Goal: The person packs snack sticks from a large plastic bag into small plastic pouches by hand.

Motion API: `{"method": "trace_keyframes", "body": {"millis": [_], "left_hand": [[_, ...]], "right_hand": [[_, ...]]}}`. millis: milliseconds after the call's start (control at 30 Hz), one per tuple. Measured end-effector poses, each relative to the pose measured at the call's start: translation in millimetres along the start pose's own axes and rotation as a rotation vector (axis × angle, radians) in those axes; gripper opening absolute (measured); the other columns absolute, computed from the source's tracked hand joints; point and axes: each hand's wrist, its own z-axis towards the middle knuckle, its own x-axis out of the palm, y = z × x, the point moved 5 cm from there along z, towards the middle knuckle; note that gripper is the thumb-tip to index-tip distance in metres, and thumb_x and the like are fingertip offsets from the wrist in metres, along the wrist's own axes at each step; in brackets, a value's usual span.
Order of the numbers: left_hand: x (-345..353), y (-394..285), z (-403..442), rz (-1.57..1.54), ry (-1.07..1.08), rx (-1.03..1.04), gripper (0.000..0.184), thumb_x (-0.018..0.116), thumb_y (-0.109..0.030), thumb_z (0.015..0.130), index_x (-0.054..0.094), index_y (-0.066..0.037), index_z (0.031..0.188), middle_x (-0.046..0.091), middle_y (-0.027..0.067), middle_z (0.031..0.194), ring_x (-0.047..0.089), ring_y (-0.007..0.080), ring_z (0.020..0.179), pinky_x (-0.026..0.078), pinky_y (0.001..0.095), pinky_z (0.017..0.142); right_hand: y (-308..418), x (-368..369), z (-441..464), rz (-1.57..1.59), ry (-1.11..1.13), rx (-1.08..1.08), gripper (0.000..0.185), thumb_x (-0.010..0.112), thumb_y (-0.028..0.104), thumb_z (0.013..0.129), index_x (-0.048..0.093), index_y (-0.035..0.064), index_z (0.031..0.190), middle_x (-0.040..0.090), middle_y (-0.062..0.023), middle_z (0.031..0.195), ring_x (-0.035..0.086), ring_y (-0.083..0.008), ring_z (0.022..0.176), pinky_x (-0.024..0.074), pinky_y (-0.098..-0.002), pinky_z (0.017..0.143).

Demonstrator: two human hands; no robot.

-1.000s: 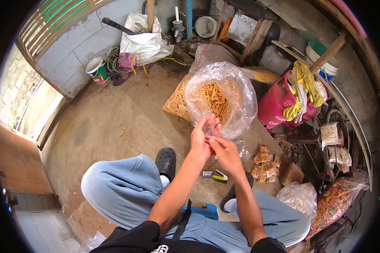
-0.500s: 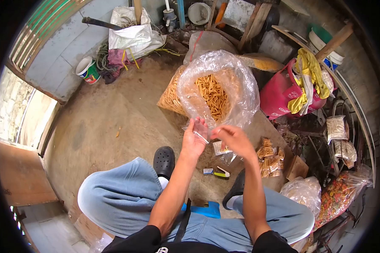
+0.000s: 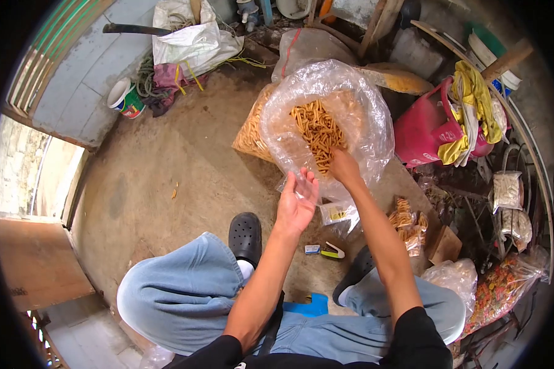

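Note:
A large clear plastic bag point(image 3: 366, 132) stands with its mouth rolled wide, full of brown stick-shaped snacks point(image 3: 319, 132). My right hand point(image 3: 343, 166) reaches inside the bag's mouth at the near right of the snacks, its fingertips hidden there. Just in front of the bag, my left hand point(image 3: 297, 206) is palm up with its fingers partly curled. It holds a small clear plastic bag point(image 3: 301, 187), which is hard to make out against the skin.
A stapler point(image 3: 332, 250) and a small blue-and-white box point(image 3: 312, 249) lie on the floor between my feet. Filled snack packets point(image 3: 409, 224) are at the right, near a pack of clear bags point(image 3: 337, 213). Behind them stands a pink tub point(image 3: 421, 132) with yellow cloth.
My right hand has moved from beside my left hand forward into the large bag's snacks. My left hand stays in front of the bag with the small plastic bag. The view has shifted slightly.

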Motion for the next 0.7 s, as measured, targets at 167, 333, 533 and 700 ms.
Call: {"method": "trace_keyframes", "body": {"millis": [167,333,533,700], "left_hand": [[1.4,-4.2,1.4,-0.021,0.023,0.004,0.022,0.053,-0.027,0.094,0.057,-0.007,0.103,0.063,0.0005,0.1,0.061,0.016,0.093,0.053,0.0325,0.086],[-0.5,-7.0,-1.6,-0.006,0.007,0.03,0.022,0.054,-0.027,0.094,0.058,-0.007,0.103,0.064,0.0005,0.1,0.062,0.0158,0.093,0.053,0.0332,0.085],[-2.5,-8.7,-3.8,0.007,-0.001,0.003,0.023,0.055,-0.029,0.094,0.061,-0.008,0.102,0.065,0.0006,0.097,0.062,0.0153,0.092,0.054,0.0336,0.084],[0.1,-13.1,-7.3,0.036,0.002,0.046,0.023,0.054,-0.03,0.094,0.061,-0.009,0.102,0.065,-0.0014,0.099,0.063,0.0137,0.091,0.054,0.0337,0.083]], "right_hand": [[1.2,6.6,4.1,-0.137,0.232,-0.005,0.035,0.051,0.008,0.079,0.063,0.0121,0.112,0.06,-0.0149,0.114,0.06,-0.0328,0.101,0.0498,-0.042,0.082],[-9.7,22.7,5.1,-0.146,0.307,-0.106,0.028,0.057,0.011,0.077,0.065,0.0111,0.103,0.059,-0.0139,0.107,0.06,-0.0338,0.095,0.0493,-0.0404,0.079],[-13.5,29.2,6.4,-0.254,0.381,-0.119,0.026,0.063,0.017,0.074,0.065,0.0101,0.1,0.055,-0.0138,0.111,0.058,-0.0339,0.098,0.0487,-0.0398,0.079],[-6.9,15.4,7.5,-0.095,0.511,-0.02,0.023,0.055,0.013,0.076,0.065,0.0061,0.096,0.06,-0.0201,0.108,0.062,-0.0346,0.097,0.0513,-0.0421,0.08]]}}
